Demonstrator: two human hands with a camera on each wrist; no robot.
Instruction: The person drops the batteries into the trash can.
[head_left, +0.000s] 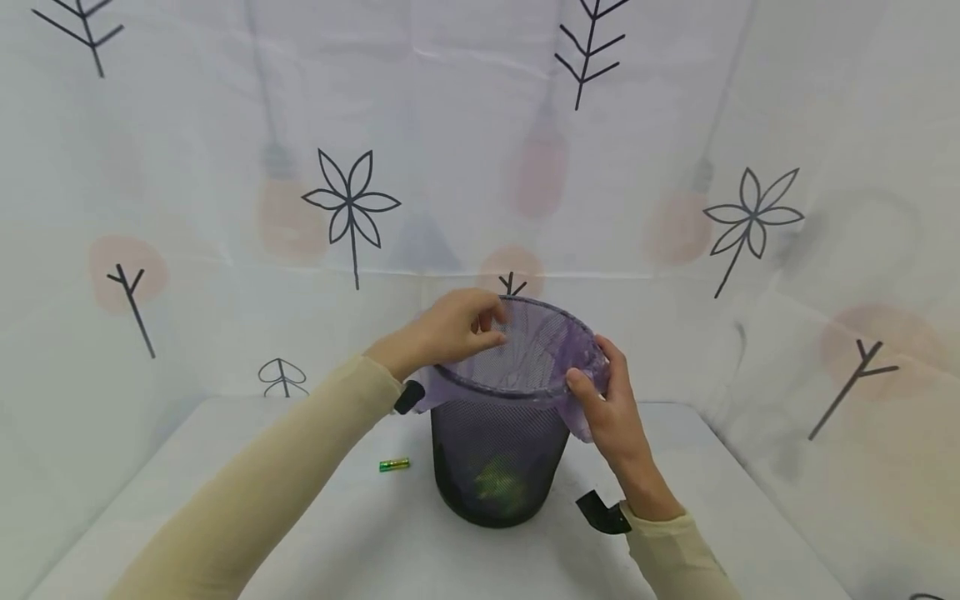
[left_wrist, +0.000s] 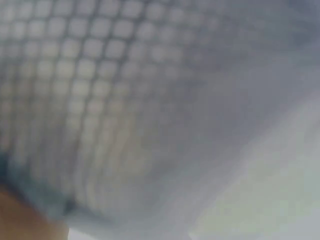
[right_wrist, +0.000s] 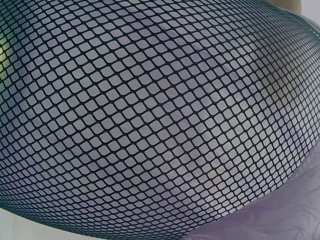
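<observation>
- The left wrist view is a blur: only a faint grid of mesh shows, with a smear of skin at the lower left corner.
- The right wrist view is filled by the black wire mesh wall of the bin [right_wrist: 150, 115], pale purple film behind it and a fold of liner [right_wrist: 270, 215] at the lower right; no fingers show there.
- What lies in the bottom of the wire mesh wastebasket [head_left: 498, 454] is only a green shape [head_left: 498, 487] seen through the mesh and film; I cannot tell what it is.
- The purple bin liner [head_left: 525, 354] lines the basket and folds over its rim.
- The left hand [head_left: 446, 329] pinches the liner at the far left rim, fingers closed on the film.
- The right hand [head_left: 611, 408] grips the overhang at the right rim, thumb and fingers clamped on it.
- A green and gold battery [head_left: 394, 465] lies on the white surface [head_left: 225, 467], just left of the basket and apart from it.
</observation>
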